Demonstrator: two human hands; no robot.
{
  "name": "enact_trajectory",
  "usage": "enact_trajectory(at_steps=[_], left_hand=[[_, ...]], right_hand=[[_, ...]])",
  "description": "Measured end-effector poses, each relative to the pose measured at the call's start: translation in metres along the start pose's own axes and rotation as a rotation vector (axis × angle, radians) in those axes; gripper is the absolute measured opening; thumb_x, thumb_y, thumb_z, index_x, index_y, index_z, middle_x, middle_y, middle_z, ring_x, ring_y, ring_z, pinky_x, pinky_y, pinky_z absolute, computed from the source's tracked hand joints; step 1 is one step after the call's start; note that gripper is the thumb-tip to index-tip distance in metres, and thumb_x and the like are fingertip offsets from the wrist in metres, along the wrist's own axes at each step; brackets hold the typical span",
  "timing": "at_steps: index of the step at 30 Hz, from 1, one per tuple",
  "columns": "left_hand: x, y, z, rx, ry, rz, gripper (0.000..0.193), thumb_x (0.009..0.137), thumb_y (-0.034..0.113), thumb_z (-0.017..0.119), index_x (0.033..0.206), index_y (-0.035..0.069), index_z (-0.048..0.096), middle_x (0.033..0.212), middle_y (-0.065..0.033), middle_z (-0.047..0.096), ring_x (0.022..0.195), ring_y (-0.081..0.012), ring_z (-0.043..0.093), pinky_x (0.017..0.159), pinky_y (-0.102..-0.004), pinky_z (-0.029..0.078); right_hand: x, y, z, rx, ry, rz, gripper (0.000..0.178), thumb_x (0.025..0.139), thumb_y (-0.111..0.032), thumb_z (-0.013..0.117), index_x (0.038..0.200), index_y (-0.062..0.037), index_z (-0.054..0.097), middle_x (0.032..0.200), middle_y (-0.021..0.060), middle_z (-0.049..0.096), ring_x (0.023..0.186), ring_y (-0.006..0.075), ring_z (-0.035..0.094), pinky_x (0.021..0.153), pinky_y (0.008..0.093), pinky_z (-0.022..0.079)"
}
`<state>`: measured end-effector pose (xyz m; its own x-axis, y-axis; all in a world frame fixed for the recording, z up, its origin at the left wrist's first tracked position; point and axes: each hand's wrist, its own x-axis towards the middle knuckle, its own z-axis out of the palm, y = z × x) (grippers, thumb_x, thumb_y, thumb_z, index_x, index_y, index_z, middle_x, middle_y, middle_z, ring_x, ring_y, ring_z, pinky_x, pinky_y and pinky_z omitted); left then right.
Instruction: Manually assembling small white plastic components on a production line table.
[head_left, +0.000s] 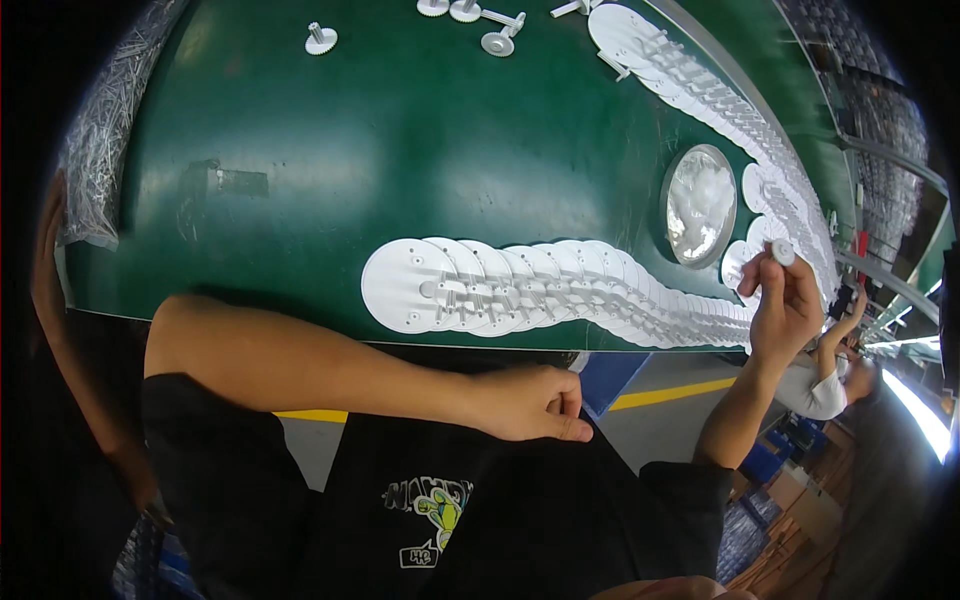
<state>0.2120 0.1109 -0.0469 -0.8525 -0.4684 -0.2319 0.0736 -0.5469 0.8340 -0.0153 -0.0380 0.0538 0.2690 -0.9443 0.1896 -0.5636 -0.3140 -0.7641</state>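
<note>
My right hand (787, 312) is raised at the right end of the table and pinches a small round white plastic gear (782, 252) between its fingertips. White plastic discs with posts (408, 285) overlap in a long row along the near table edge, running right to just beside that hand. My left hand (530, 403) hangs in front of my body, just off the table edge. Its fingers are loosely curled, and nothing shows in them.
A round metal dish (700, 205) with clear, shiny contents stands at the right. Another row of white discs (690, 85) curves along the far right edge. Loose white gears (320, 40) lie at the back. A clear bag of thin metal pins (105, 130) lies left. Another person (825, 385) is at right.
</note>
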Motion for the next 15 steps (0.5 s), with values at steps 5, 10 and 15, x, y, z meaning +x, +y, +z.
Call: enact_trajectory(at_steps=[5, 10, 15], left_hand=[[-0.003, 0.0, 0.002, 0.033, -0.012, -0.009, 0.039, 0.085, 0.039, 0.068, 0.09, 0.001, 0.057, 0.074, -0.0076, 0.063, 0.068, -0.0137, 0.059, 0.059, -0.0277, 0.045], [-0.003, -0.002, 0.003, 0.007, 0.0, 0.009, 0.039, 0.084, 0.038, 0.069, 0.089, 0.001, 0.058, 0.073, -0.0076, 0.063, 0.067, -0.0139, 0.059, 0.058, -0.0271, 0.045], [-0.002, 0.002, 0.001, 0.003, -0.01, 0.01, 0.041, 0.083, 0.039, 0.07, 0.089, 0.001, 0.058, 0.072, -0.0075, 0.063, 0.065, -0.014, 0.059, 0.056, -0.0272, 0.045]], right_hand=[[0.028, 0.0, 0.008, -0.36, -0.065, -0.139, 0.016, 0.09, -0.004, 0.058, 0.103, 0.0032, 0.064, 0.076, 0.0047, 0.062, 0.064, 0.01, 0.057, 0.059, 0.0217, 0.046], [0.051, 0.018, 0.006, -0.184, -0.055, 0.067, 0.022, 0.087, -0.002, 0.063, 0.108, 0.0014, 0.066, 0.087, 0.0072, 0.067, 0.071, 0.009, 0.06, 0.064, 0.0194, 0.048], [0.063, 0.041, -0.004, -0.256, -0.041, 0.139, 0.02, 0.085, -0.004, 0.067, 0.104, 0.0013, 0.067, 0.087, 0.0063, 0.068, 0.071, 0.0075, 0.06, 0.065, 0.0186, 0.047]])
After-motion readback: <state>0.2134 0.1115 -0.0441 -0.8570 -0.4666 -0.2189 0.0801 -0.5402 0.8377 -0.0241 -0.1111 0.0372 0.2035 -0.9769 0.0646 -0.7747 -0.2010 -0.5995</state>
